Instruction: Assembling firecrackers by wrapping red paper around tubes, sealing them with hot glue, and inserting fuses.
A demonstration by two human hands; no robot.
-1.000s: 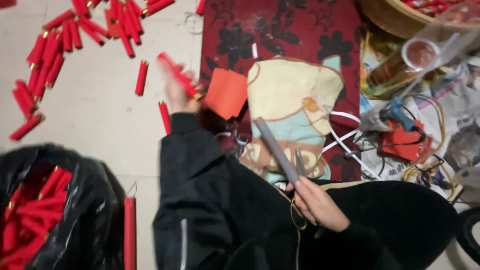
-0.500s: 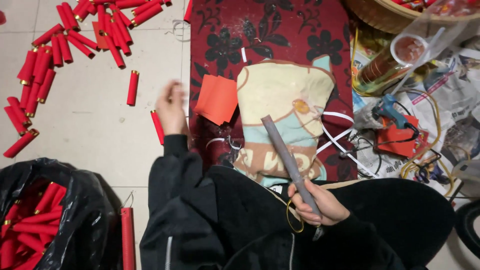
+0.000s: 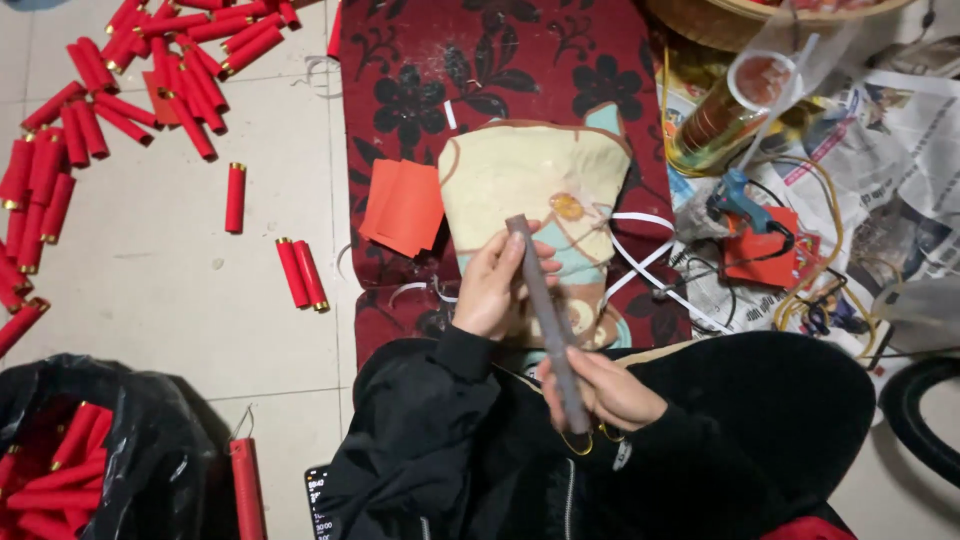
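Note:
I hold a long grey tube (image 3: 545, 310) in both hands, over my lap. My left hand (image 3: 495, 285) grips its upper part and my right hand (image 3: 600, 390) grips its lower end. Behind the tube lies a cream and teal patterned cloth (image 3: 540, 185) on a dark red floral mat (image 3: 480, 80). A small stack of orange-red paper sheets (image 3: 402, 207) lies on the mat just left of my left hand. Two red tubes with gold ends (image 3: 301, 273) lie together on the floor left of the mat.
Many red tubes (image 3: 120, 110) are scattered on the floor at the upper left. A black bag (image 3: 110, 450) holds more at the lower left. At the right lie a blue glue gun (image 3: 735, 195), wires, newspaper and a roll in clear wrap (image 3: 735, 105).
My left hand has let go of a red tube on the floor and come back to grip the grey tube. The grey tube is raised more upright in front of me.

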